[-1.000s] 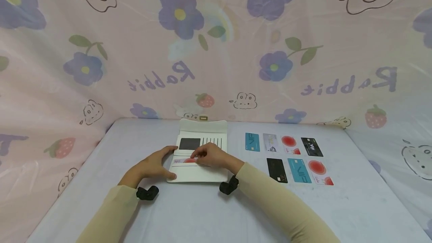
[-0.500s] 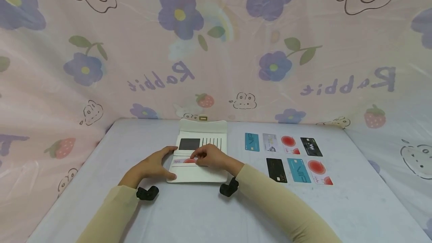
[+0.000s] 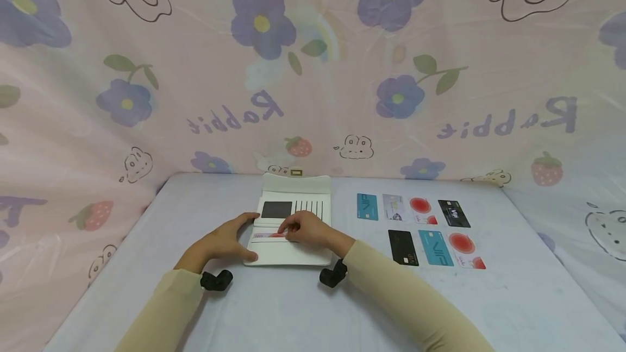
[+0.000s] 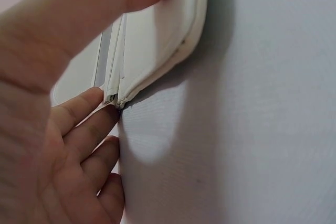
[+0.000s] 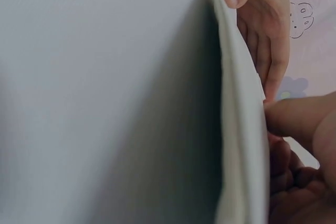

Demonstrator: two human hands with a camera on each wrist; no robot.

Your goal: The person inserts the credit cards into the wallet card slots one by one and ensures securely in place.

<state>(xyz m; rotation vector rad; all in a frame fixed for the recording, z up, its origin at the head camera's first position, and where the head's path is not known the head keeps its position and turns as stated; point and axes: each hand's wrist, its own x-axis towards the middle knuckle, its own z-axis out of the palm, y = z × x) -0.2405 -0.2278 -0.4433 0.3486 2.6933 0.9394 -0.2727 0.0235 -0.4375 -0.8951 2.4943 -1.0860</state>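
Note:
A white wallet [image 3: 288, 254] lies unfolded on the white table, with a dark window and a row of slots on its far half. My right hand [image 3: 310, 228] pinches a pale card with a red print [image 3: 266, 235], which is mostly inside a long slot in the near half. At the wallet's left side, my left hand [image 3: 222, 240] has its thumb on the near corner and its fingertips touching the edge by the fold, as the left wrist view also shows. In the right wrist view the card is hidden behind the wallet's edge [image 5: 244, 129] and my fingers.
Several cards lie in two rows to the right, among them a blue card [image 3: 436, 247], a black card [image 3: 403, 247], a red-and-white card [image 3: 462, 244] and a silver card [image 3: 393, 207]. A patterned curtain [image 3: 318, 86] stands behind the table.
The pale card has slid a little deeper into the slot, with less of its red print showing. My left hand keeps its place on the wallet.

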